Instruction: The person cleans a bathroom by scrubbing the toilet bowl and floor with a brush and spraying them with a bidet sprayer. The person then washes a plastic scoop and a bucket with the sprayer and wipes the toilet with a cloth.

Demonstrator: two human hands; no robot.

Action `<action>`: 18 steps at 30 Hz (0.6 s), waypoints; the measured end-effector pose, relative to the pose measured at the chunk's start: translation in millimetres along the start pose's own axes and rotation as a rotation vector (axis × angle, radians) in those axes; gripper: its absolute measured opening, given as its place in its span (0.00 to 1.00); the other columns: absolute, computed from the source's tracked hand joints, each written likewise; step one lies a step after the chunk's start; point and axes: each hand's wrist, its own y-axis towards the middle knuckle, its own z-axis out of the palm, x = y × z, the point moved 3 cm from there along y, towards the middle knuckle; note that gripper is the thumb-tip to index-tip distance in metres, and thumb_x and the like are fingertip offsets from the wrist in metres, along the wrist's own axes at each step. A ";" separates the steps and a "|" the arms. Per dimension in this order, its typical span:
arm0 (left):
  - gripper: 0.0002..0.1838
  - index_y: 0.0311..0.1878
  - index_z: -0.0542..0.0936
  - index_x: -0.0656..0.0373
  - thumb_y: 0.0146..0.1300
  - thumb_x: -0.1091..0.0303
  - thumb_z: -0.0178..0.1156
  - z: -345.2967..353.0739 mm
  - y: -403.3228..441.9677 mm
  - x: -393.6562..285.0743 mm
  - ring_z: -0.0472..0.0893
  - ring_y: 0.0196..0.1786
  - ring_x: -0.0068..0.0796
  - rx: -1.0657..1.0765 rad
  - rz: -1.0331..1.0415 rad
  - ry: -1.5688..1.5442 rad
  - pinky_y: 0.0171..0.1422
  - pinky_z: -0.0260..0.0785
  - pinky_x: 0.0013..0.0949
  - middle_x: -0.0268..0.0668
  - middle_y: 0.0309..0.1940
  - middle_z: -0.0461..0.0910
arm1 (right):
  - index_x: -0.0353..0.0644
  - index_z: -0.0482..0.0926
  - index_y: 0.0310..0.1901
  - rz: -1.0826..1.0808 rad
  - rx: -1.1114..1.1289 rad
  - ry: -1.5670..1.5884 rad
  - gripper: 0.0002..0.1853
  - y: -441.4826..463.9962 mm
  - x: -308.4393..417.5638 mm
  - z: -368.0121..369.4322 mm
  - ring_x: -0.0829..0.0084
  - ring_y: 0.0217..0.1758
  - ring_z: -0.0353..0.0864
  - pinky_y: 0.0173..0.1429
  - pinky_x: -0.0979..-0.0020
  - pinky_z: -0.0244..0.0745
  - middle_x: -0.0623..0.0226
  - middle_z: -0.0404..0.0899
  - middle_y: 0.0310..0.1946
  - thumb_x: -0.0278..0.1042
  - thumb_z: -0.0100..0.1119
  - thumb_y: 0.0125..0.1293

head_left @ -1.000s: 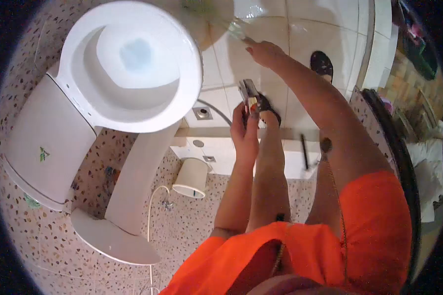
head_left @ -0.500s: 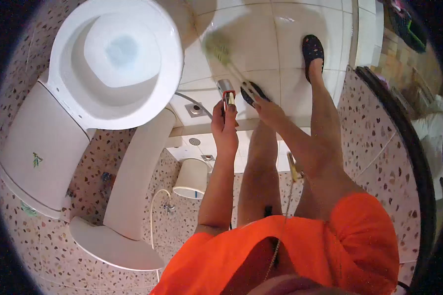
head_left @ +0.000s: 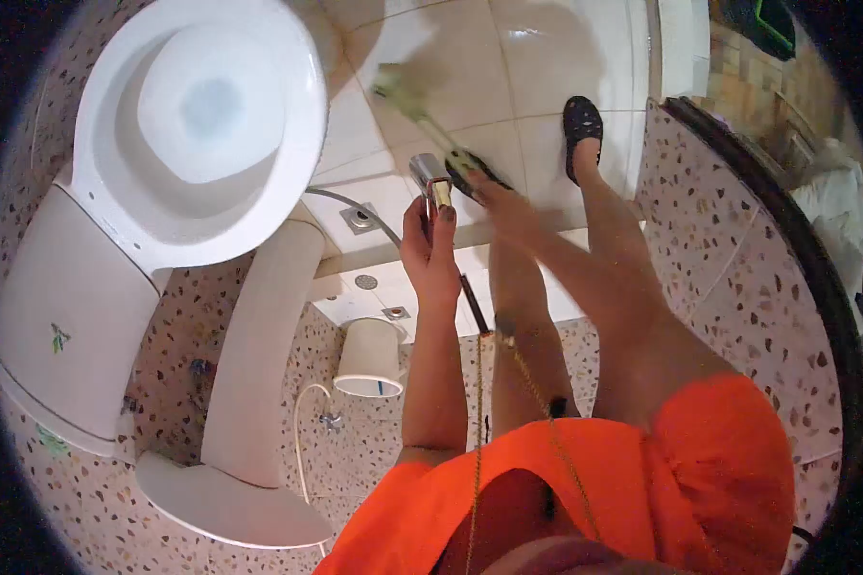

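Observation:
My left hand (head_left: 430,254) is closed around a chrome hand sprayer (head_left: 425,170), its head facing the tiled floor. A grey hose (head_left: 360,208) runs beside it toward the toilet. My right hand (head_left: 497,203), smeared by motion, grips the handle of a long-handled brush (head_left: 403,96) with pale green bristles. The brush head is over the floor tiles, right of the toilet bowl (head_left: 300,144); whether it touches them I cannot tell. The toilet seat is up, and bluish water (head_left: 213,108) shows in the bowl.
My feet, in dark shoes (head_left: 582,125), stand on the tiles. A floor drain (head_left: 361,219) lies near the sprayer. A white bucket (head_left: 370,353) stands by the speckled wall, next to a tap (head_left: 331,420). A dark-edged partition (head_left: 786,230) is at the right. A pendant (head_left: 474,305) hangs from my neck.
The brush head has shifted slightly left and up in view, with my right hand moving left. The whole view has tilted a little. My left hand still holds the sprayer.

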 end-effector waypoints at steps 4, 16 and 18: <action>0.20 0.50 0.68 0.70 0.59 0.66 0.55 -14.4 16.0 1.1 0.68 0.36 0.17 0.036 0.049 0.103 0.41 0.62 0.21 0.33 0.33 0.72 | 0.52 0.69 0.48 0.236 -0.007 1.043 0.17 84.4 5.6 160.3 0.62 0.26 0.78 0.29 0.62 0.71 0.59 0.77 0.23 0.48 0.47 0.59; 0.21 0.51 0.68 0.66 0.58 0.63 0.54 -11.1 2.3 -27.4 0.65 0.29 0.16 0.177 0.087 0.191 0.30 0.58 0.19 0.31 0.32 0.71 | 0.46 0.75 0.36 -0.013 0.057 -0.099 0.15 62.5 3.7 88.8 0.64 0.25 0.77 0.27 0.63 0.72 0.64 0.77 0.24 0.49 0.48 0.58; 0.21 0.51 0.68 0.66 0.58 0.63 0.55 -11.1 8.9 -20.6 0.66 0.30 0.16 0.150 0.066 0.232 0.30 0.58 0.19 0.32 0.34 0.72 | 0.46 0.74 0.37 -0.049 0.048 -0.204 0.15 71.9 -0.4 54.6 0.63 0.26 0.77 0.28 0.62 0.72 0.63 0.77 0.25 0.48 0.47 0.58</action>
